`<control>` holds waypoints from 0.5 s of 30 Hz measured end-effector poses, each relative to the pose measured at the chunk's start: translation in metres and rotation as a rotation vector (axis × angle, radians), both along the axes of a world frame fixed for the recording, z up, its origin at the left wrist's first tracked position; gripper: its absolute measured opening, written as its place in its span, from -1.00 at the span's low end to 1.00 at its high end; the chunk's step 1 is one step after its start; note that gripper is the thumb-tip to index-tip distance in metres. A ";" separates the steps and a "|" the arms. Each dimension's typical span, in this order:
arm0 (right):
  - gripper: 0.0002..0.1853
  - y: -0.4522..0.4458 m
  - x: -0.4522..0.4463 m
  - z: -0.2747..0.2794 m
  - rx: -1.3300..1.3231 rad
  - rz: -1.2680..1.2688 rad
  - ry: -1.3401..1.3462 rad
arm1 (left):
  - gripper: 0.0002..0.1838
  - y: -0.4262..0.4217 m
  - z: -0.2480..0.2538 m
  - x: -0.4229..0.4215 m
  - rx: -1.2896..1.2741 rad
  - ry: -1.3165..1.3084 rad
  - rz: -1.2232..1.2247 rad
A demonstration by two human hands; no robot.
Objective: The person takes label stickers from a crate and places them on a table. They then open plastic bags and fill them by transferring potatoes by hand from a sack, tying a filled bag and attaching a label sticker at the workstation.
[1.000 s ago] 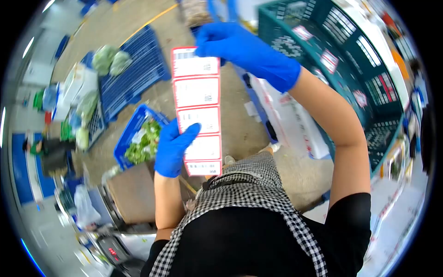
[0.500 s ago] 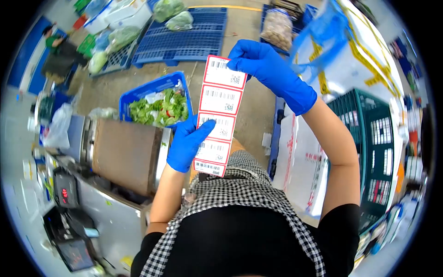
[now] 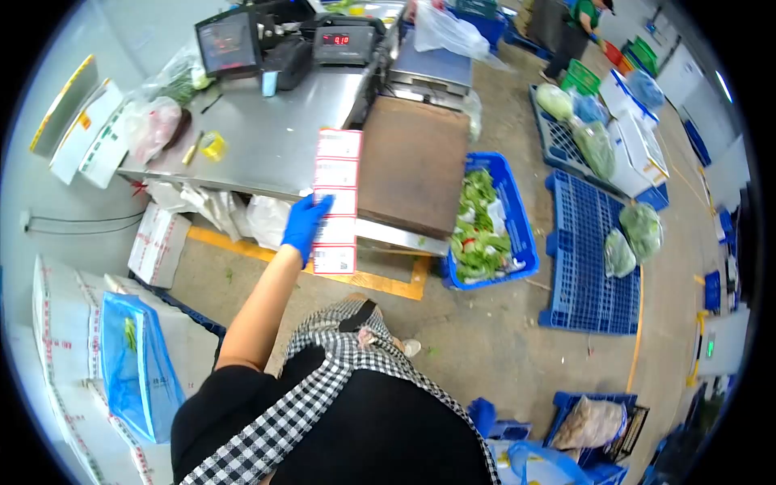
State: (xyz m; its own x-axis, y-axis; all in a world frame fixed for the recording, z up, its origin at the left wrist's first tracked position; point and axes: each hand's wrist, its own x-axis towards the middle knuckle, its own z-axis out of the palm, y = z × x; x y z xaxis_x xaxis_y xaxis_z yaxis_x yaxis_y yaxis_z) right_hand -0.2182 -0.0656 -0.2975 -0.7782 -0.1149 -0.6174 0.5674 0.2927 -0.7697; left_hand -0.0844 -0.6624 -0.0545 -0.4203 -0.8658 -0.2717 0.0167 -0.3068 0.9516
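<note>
My left hand (image 3: pixel 305 228), in a blue glove, grips the lower part of a red-bordered white label strip (image 3: pixel 336 174) between thumb and fingers. The strip hangs upright beside the steel table and a brown board (image 3: pixel 411 166). At the bottom edge, a small blue shape (image 3: pixel 482 416) beside my apron looks like my gloved right hand. Its fingers are too small and blurred to read, and the arm is hidden.
A steel table (image 3: pixel 275 121) holds a scale display (image 3: pixel 343 42) and a screen (image 3: pixel 229 42). Right of the board stands a blue crate (image 3: pixel 527 242) of leafy greens. Beyond lies a blue pallet (image 3: pixel 594 271). A person (image 3: pixel 571 36) bends at the back.
The view has swung left towards the steel table. My left hand still holds the strip, while my right hand has left its top end.
</note>
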 end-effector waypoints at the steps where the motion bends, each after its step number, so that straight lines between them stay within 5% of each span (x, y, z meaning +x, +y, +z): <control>1: -0.74 -0.052 0.016 0.048 0.088 0.037 -0.062 | -0.68 -0.020 -0.007 0.019 -0.017 -0.023 0.100; 5: -0.79 -0.129 -0.007 0.063 0.035 0.591 0.385 | -0.67 -0.094 -0.036 0.053 -0.092 -0.073 0.169; 7: -0.76 -0.160 -0.041 0.088 0.250 0.774 0.688 | -0.65 -0.134 -0.045 0.051 -0.115 -0.290 0.130; 10: -0.76 -0.206 -0.065 0.135 0.219 0.610 0.774 | -0.66 -0.219 -0.114 0.041 -0.239 -0.247 0.124; 12: -0.76 -0.242 -0.058 0.159 0.168 0.466 0.672 | -0.59 -0.282 -0.161 0.036 -0.506 -0.783 -0.037; 15: -0.77 -0.311 -0.026 0.148 0.138 0.434 0.619 | -0.52 -0.314 -0.173 0.042 -0.479 -0.875 -0.091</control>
